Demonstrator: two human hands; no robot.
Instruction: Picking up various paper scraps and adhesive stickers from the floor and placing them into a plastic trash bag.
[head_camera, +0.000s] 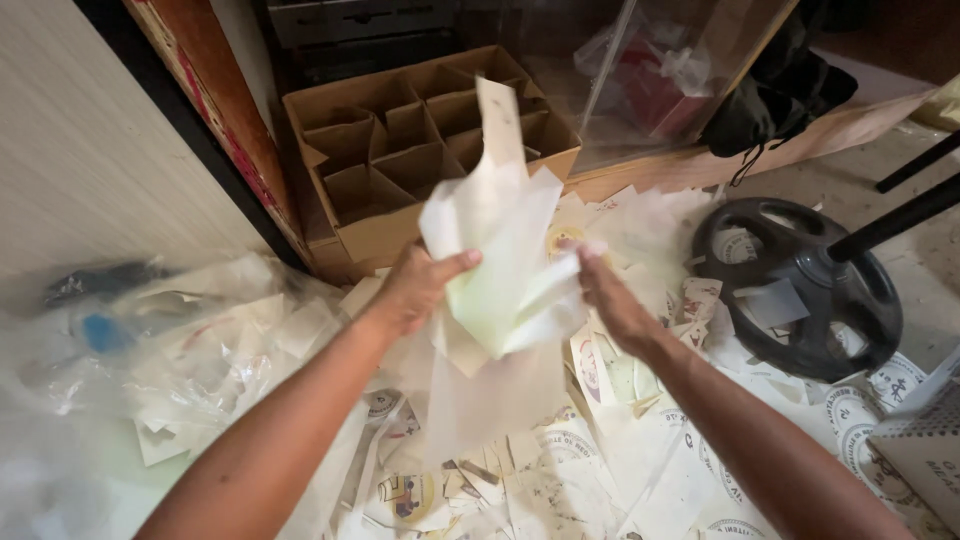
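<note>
Brown divided carton behind; round printed labels litter the floor.

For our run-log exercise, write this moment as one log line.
left hand: holds paper sheets | right hand: grips same sheets | below: printed paper scraps | behind: divided cardboard box | right: black weight plate

Divided cardboard box at back — black weight plate right, clear plastic bag left, printed labels littering floor.
</note>
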